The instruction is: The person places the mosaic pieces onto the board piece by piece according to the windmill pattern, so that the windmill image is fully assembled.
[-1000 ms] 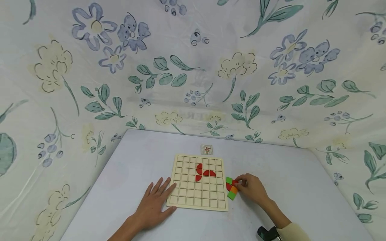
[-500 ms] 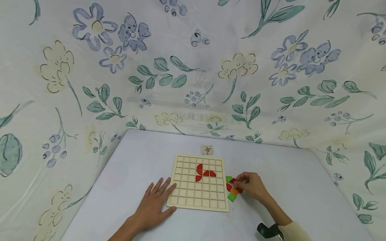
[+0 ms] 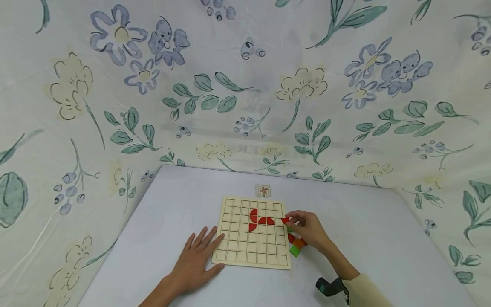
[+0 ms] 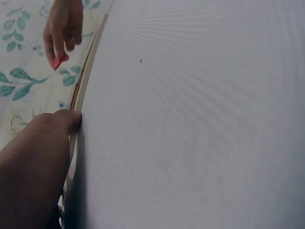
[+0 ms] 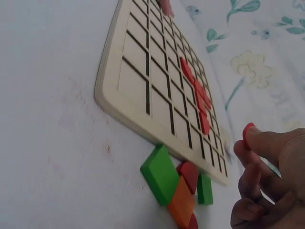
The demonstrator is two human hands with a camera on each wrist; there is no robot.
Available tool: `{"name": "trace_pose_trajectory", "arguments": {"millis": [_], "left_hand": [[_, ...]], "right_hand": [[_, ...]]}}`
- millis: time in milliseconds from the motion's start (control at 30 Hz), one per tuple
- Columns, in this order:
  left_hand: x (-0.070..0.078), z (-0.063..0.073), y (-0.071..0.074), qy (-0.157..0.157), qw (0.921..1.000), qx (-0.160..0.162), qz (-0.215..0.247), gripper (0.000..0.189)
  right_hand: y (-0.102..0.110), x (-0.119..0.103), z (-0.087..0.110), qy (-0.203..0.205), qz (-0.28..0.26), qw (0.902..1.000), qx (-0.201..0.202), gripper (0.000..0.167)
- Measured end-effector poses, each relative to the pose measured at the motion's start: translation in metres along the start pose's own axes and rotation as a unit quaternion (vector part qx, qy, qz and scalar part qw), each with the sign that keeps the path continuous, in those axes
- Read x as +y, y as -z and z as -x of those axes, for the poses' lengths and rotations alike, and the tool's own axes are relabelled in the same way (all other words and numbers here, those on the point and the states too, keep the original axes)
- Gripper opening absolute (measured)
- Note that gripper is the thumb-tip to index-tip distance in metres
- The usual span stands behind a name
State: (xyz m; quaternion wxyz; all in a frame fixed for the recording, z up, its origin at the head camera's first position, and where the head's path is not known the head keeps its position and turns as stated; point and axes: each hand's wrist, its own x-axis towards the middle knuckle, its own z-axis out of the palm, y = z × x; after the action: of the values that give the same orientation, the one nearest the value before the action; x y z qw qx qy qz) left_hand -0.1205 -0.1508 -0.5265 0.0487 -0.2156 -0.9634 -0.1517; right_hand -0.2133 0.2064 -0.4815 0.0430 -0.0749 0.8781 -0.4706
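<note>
A wooden grid board (image 3: 253,247) lies on the white table, with several red quarter-circle pieces (image 3: 253,216) set in its upper middle cells. My left hand (image 3: 195,260) rests flat with spread fingers on the board's left edge; in the left wrist view its thumb (image 4: 66,121) touches that edge. Between thumb and fingertips my right hand (image 3: 308,228) pinches a red quarter-circle piece (image 3: 285,220), held above the board's right edge. Below that hand sits a small pile with a green block (image 5: 162,174), an orange block (image 5: 181,202) and red pieces (image 5: 189,175).
Behind the board lies a small card (image 3: 263,190) with a red figure on a grid. The white table (image 3: 184,187) meets a flower-printed cloth (image 3: 245,128) at the back and sides. A dark device (image 3: 330,287) is at the right wrist.
My right hand has lifted a red quarter-circle piece from the pile and carried it up and left to the board's right edge. The pile has shifted slightly. My left hand stays still.
</note>
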Motion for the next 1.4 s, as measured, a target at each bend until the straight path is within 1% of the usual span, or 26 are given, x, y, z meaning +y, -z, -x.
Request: {"name": "trace_pose_trajectory", "arguments": {"millis": [100,233,367,600,767,833,933,1033,1100,1267,1400], "left_hand": [[-0.001,0.000,-0.001,0.000,1.0000,0.000,-0.001,0.077],[-0.002,0.000,-0.001,0.000,1.0000,0.001,-0.001,0.077],[-0.002,-0.001,-0.002,-0.003,1.0000,0.002,0.004,0.076],[-0.002,-0.002,-0.001,-0.006,1.0000,0.002,0.004,0.076],[-0.002,-0.002,0.000,-0.003,1.0000,0.000,0.006,0.076],[-0.002,-0.002,0.000,-0.002,1.0000,0.001,0.007,0.076],[-0.003,-0.002,-0.001,-0.001,1.0000,0.002,0.006,0.076],[-0.002,-0.001,-0.001,-0.003,1.0000,0.002,0.005,0.076],[-0.002,0.000,-0.001,-0.004,1.0000,0.002,0.008,0.076],[-0.001,0.001,-0.001,-0.003,0.9999,0.001,0.010,0.076],[-0.001,0.001,-0.001,0.001,1.0000,-0.002,0.001,0.076]], "right_hand": [[-0.006,-0.006,-0.003,0.007,-0.006,0.9999,-0.008,0.019],[-0.013,-0.014,-0.008,0.031,-0.024,0.9988,-0.031,0.012],[-0.020,-0.021,-0.014,0.052,-0.045,0.9964,-0.049,0.011],[-0.035,-0.029,-0.023,0.072,-0.067,0.9944,-0.039,0.012],[-0.046,-0.037,-0.025,0.091,-0.068,0.9930,-0.032,0.015],[-0.050,-0.039,-0.026,0.100,-0.063,0.9923,-0.037,0.018],[-0.056,-0.042,-0.028,0.110,-0.052,0.9910,-0.056,0.022],[-0.063,-0.044,-0.030,0.118,-0.039,0.9892,-0.078,0.021],[-0.068,-0.045,-0.030,0.119,-0.032,0.9889,-0.083,0.018],[-0.080,-0.048,-0.032,0.118,-0.002,0.9906,-0.069,0.011],[-0.089,-0.051,-0.034,0.115,0.023,0.9917,-0.053,0.006]]}}
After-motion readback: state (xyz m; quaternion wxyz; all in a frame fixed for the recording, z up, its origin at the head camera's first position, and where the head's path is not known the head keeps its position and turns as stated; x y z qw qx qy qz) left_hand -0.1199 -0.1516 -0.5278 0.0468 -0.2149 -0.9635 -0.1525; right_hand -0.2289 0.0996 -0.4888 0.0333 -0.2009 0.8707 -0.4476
